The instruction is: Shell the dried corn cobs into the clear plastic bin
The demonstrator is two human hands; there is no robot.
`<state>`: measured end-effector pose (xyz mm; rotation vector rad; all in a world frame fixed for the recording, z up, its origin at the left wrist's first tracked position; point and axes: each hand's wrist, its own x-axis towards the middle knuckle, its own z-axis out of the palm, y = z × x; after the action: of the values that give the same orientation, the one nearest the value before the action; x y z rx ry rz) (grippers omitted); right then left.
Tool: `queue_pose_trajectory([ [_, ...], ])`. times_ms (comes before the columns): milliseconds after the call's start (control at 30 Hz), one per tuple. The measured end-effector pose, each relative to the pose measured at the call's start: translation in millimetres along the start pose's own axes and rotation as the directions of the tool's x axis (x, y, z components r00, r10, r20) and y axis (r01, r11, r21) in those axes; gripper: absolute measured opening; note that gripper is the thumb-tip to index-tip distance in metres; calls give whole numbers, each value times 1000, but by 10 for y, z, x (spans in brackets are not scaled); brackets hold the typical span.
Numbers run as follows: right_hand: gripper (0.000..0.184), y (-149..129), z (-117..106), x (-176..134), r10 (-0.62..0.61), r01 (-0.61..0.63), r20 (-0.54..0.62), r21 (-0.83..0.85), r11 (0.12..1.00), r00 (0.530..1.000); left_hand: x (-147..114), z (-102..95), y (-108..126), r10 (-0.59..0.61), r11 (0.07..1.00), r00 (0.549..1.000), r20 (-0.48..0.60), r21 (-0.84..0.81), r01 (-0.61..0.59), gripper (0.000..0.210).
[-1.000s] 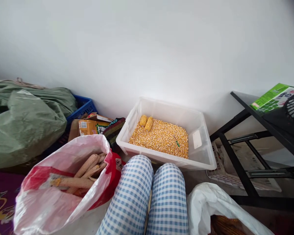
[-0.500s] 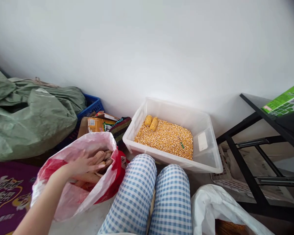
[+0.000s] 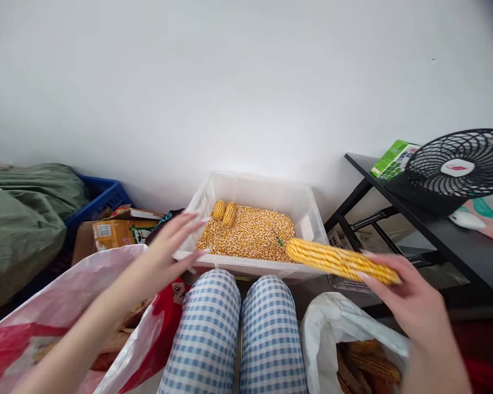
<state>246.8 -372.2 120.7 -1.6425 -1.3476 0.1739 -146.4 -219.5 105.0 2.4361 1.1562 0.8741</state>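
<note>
Corn cob at right, left tip by the kernel tub's near right side, right end clamped between my right hand's thumb and fingers. My left hand, blurry, empty, fingers apart, is at the tub's near left. Step looks like cob in hand, work unstarted; next seems to need left fingers on its free end.

This looks like a home storage corner: a fan, black table, blue crate, white wall.
</note>
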Motion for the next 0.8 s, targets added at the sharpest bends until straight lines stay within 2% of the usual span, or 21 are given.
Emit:
queue_pose_trajectory([
  [67, 29, -98, 358, 295, -50, 40, 50, 193, 980, 997, 291, 255, 372, 110, 979, 992, 66, -179, -96, 61],
  [133, 31, -235, 706, 535, -67, 21, 123, 341, 940, 990, 540, 497, 579, 171, 938, 983, 72, -319, -140, 71],
  [233, 37, -447, 1097, 752, -60, -93, 297, 473, 876, 953, 802, 797, 600, 56, 865, 998, -8, -499, -52, 62],
  [333, 45, -573, 1293, 856, -40, -182, 405, 496, 849, 913, 879, 1009, 482, -108, 724, 993, 45, -681, 110, 43],
  [367, 50, -585, 1326, 877, -37, -202, 423, 504, 840, 905, 868, 1063, 451, -143, 656, 986, 89, -737, 162, 40],
  [433, 56, -558, 1378, 890, -21, -202, 389, 523, 828, 921, 821, 1144, 419, -195, 463, 960, 199, -844, 269, 36],
  [500, 53, -467, 1447, 845, 33, -167, 253, 530, 832, 967, 782, 1192, 416, -225, 223, 929, 294, -912, 343, 28],
  [567, 46, -342, 1559, 729, 139, -172, 101, 517, 838, 985, 783, 1209, 421, -248, 14, 913, 324, -941, 337, 23],
  [633, 45, -232, 1708, 556, 272, -295, 124, 535, 792, 954, 824, 1212, 422, -272, -125, 913, 304, -952, 280, 25],
  [700, 46, -178, 1864, 370, 352, -450, 281, 591, 669, 893, 879, 1222, 422, -280, -207, 917, 285, -950, 232, 29],
  [733, 48, -176, 1933, 288, 357, -515, 371, 608, 604, 857, 906, 1232, 425, -279, -231, 920, 277, -949, 215, 31],
  [800, 50, -206, 2041, 169, 256, -617, 577, 606, 502, 775, 952, 1256, 437, -274, -260, 926, 260, -947, 189, 34],
])
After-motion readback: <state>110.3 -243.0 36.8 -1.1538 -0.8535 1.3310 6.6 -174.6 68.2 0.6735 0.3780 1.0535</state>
